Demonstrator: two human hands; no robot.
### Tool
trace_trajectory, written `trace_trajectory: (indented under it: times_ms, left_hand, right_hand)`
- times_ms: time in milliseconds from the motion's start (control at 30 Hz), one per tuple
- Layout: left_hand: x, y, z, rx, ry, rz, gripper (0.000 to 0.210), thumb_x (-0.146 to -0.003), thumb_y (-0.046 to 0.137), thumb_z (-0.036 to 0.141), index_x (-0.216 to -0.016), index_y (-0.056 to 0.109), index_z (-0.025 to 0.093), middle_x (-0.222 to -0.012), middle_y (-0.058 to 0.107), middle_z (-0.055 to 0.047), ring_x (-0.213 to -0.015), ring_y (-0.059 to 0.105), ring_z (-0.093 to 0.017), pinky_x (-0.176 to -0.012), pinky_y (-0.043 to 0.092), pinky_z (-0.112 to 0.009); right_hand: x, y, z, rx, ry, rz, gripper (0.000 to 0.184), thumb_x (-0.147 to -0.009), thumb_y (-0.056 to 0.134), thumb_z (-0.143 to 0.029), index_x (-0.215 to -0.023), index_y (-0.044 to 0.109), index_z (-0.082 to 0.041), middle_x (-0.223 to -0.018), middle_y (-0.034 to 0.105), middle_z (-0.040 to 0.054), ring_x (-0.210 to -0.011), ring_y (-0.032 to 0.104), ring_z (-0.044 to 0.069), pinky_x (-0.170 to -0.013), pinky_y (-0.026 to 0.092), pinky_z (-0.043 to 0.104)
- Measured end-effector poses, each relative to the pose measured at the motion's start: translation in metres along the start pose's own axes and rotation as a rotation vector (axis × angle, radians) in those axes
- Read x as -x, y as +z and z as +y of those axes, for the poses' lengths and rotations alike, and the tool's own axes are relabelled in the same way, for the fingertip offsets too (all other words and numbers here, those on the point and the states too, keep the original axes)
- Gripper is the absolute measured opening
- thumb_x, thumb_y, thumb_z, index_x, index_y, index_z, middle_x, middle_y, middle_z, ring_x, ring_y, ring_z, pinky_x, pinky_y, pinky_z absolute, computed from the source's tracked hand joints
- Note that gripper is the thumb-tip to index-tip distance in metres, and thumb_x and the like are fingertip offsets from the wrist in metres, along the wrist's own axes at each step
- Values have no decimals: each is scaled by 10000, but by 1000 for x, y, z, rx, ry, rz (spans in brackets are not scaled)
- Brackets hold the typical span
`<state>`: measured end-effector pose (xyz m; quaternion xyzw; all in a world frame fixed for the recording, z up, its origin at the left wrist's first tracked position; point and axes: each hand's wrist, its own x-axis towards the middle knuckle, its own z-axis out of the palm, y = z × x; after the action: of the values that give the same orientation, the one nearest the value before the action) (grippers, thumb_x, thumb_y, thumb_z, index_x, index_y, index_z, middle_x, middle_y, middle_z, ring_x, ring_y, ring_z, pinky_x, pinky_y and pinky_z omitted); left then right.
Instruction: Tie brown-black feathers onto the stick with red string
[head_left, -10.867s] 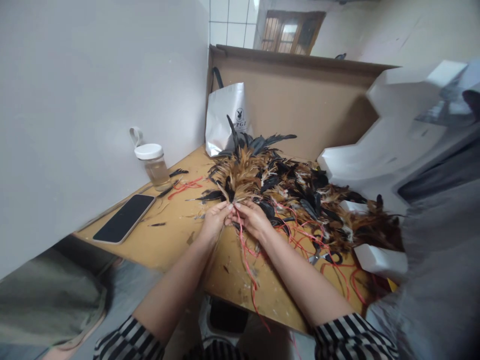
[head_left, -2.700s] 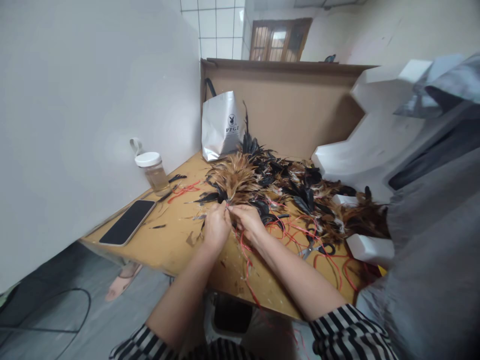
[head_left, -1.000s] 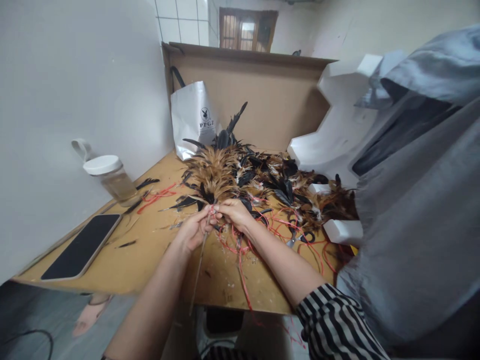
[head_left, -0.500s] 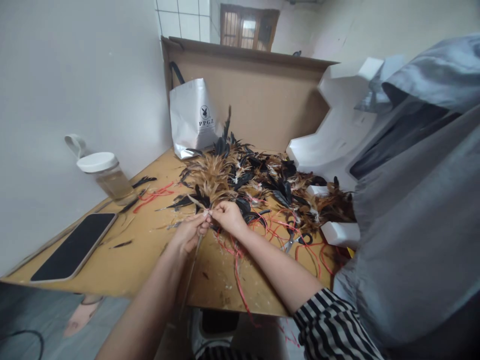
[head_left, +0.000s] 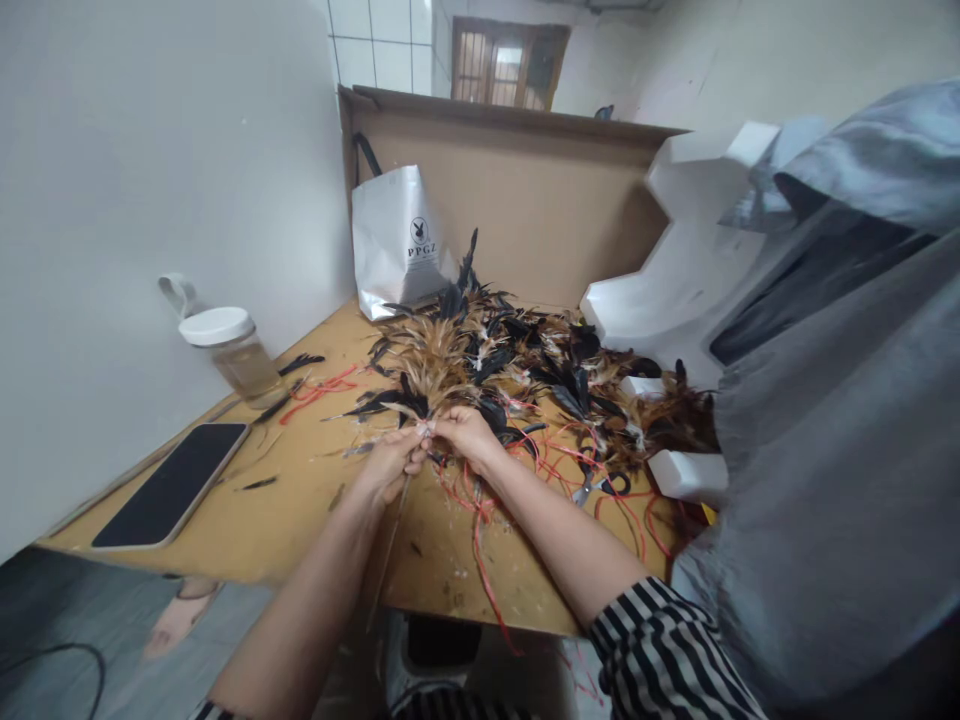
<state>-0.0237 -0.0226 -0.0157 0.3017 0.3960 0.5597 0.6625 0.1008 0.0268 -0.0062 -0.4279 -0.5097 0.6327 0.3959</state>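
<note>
My left hand point(head_left: 394, 463) and my right hand point(head_left: 466, 436) meet over the table, fingertips pinched together at the pale base of a feather bunch point(head_left: 426, 427). Both are closed; the fingers partly cover what they grip. From below my left hand a thin pale strand point(head_left: 386, 560) hangs past the table edge. Just beyond my fingers, brown and black feathers point(head_left: 431, 360) fan upward, and where the held bunch ends among them is hard to tell. Red string point(head_left: 480, 540) lies loosely beside my right forearm. Scissors point(head_left: 592, 487) with dark handles rest to the right.
At left on the wooden table point(head_left: 315, 520) are a phone point(head_left: 172, 485) and a lidded jar of liquid point(head_left: 240, 360). A silver bag point(head_left: 397, 240) leans at the back against cardboard point(head_left: 525, 200). White foam point(head_left: 637, 300) and grey cloth point(head_left: 832, 450) crowd the right side.
My view has swung slightly, so the scene sits a little farther right and lower. Both hands stay pinched together at the feather base, with only small finger movement.
</note>
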Motion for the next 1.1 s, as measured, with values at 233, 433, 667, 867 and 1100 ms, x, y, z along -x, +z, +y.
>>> trace_trajectory:
  times_ms: [233, 433, 667, 867, 1100]
  left_hand:
    - [-5, -6, -2, -9, 38, 85, 278, -629, 738, 285, -727, 576, 81, -560, 453, 32, -383, 275, 10, -338, 119, -110]
    - [-6, -9, -3, 26, 5, 77, 293, -632, 735, 287, -760, 585, 70, -579, 434, 38, -394, 274, 12, -337, 116, -107]
    - [-8, -11, -7, -4, 22, 55, 356, -601, 759, 350, -756, 581, 83, -595, 458, 33, -395, 253, 15, -341, 112, -115]
    - [-8, -9, -7, -27, 28, 46, 391, -599, 756, 401, -751, 593, 80, -589, 474, 26, -386, 234, 16, -346, 97, -127]
    - [-7, -8, -6, -25, 38, 63, 390, -582, 766, 394, -745, 595, 83, -588, 468, 29, -387, 229, 17, -352, 85, -131]
  right_hand:
    - [-4, -10, -5, 278, -105, -193, 229, -694, 634, -387, -657, 600, -164, -470, 539, -45, -409, 405, 69, -447, 307, 202]
    - [-38, -88, -18, 648, -460, 183, 163, -744, 576, -285, -733, 694, -174, -766, 700, 30, -712, 606, 156, -691, 438, 260]
    - [-52, -157, -18, 954, -412, 503, 259, -778, 489, -163, -930, 694, -204, -1025, 682, 46, -941, 597, 181, -861, 423, 289]
    - [-45, -147, -18, 1358, -274, 505, 309, -770, 517, -178, -1033, 675, -219, -1052, 657, 96, -978, 541, 241, -824, 396, 335]
    - [-46, -164, -20, 1202, -149, 545, 189, -736, 561, -272, -814, 720, -208, -860, 691, 101, -836, 599, 220, -705, 409, 297]
